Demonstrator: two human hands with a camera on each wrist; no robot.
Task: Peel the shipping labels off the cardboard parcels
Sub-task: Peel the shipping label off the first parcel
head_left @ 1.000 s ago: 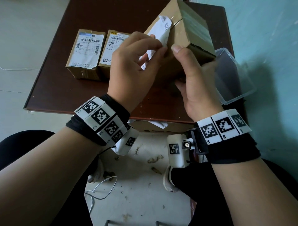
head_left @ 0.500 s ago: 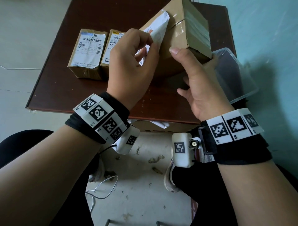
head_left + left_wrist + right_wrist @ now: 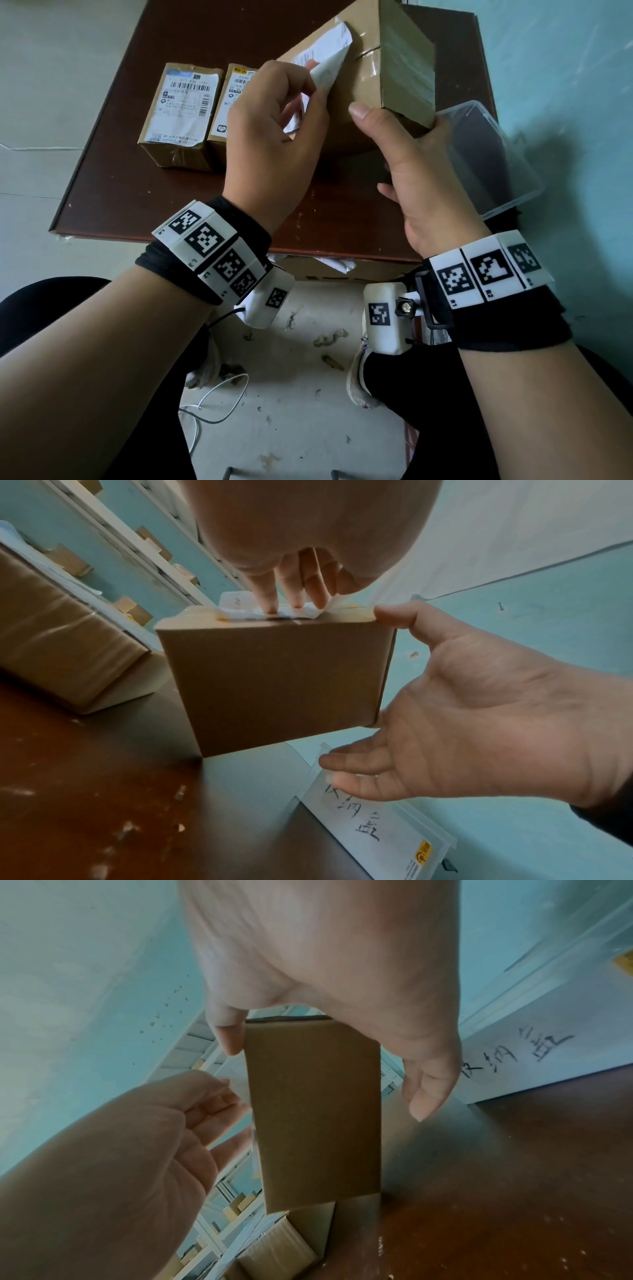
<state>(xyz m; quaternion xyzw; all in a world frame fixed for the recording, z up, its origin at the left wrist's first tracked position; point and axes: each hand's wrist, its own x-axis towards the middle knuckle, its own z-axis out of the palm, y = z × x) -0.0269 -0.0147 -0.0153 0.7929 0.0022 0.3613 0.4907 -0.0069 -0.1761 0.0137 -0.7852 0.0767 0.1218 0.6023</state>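
A large cardboard parcel [image 3: 376,85] stands tilted on one edge on the brown table [image 3: 137,192]. Its white shipping label [image 3: 325,54] is partly lifted off the near face, with the loose corner curled. My left hand [image 3: 313,80] pinches that loose flap; in the left wrist view its fingers [image 3: 291,596] sit on the label [image 3: 240,603] at the parcel's [image 3: 274,683] top edge. My right hand [image 3: 397,130] grips the parcel's right end, thumb on the near face and fingers behind. The right wrist view shows the parcel [image 3: 315,1110] between thumb and fingers.
Two smaller parcels [image 3: 181,113] [image 3: 233,102] with their labels stuck on lie side by side at the table's left. A clear plastic box [image 3: 489,161] sits at the right edge, beside the right hand. Another carton [image 3: 329,270] shows under the table's front edge.
The left hand has pulled the loose label flap further off the parcel's face. The right hand keeps its grip on the parcel's end, and the parcel stays tilted.
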